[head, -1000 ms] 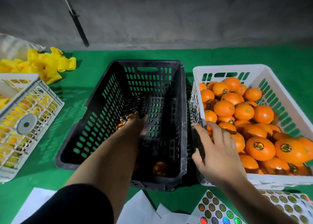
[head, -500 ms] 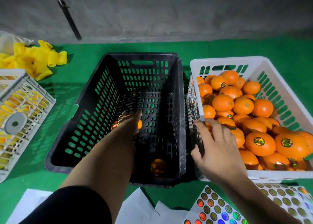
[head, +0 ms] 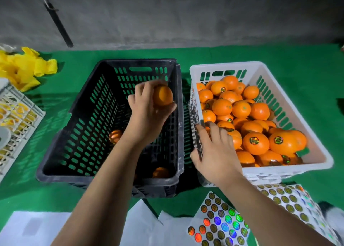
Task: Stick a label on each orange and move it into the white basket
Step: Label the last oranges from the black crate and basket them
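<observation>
My left hand (head: pixel 147 108) grips an orange (head: pixel 162 96) and holds it up over the black crate (head: pixel 178 115), near its right wall. Two oranges lie on the crate's floor, one at the left (head: pixel 115 135) and one at the near end (head: pixel 160 172). My right hand (head: pixel 216 152) rests on the left rim of the white basket (head: pixel 260 173), thumb outside and fingers inside. The basket holds several labelled oranges (head: pixel 256 142). Sheets of round shiny labels (head: pixel 221 221) lie in front of the basket.
A white crate (head: pixel 20 119) with yellow pieces stands at the left edge. Yellow foam nets (head: pixel 24 69) are piled at the back left. White backing papers (head: pixel 33 227) lie at the near edge of the green cloth. A dark pole (head: pixel 57 20) leans against the grey wall.
My left hand has come up from the floor of the black crate with an orange in its grip. My right hand has stayed on the white basket's rim.
</observation>
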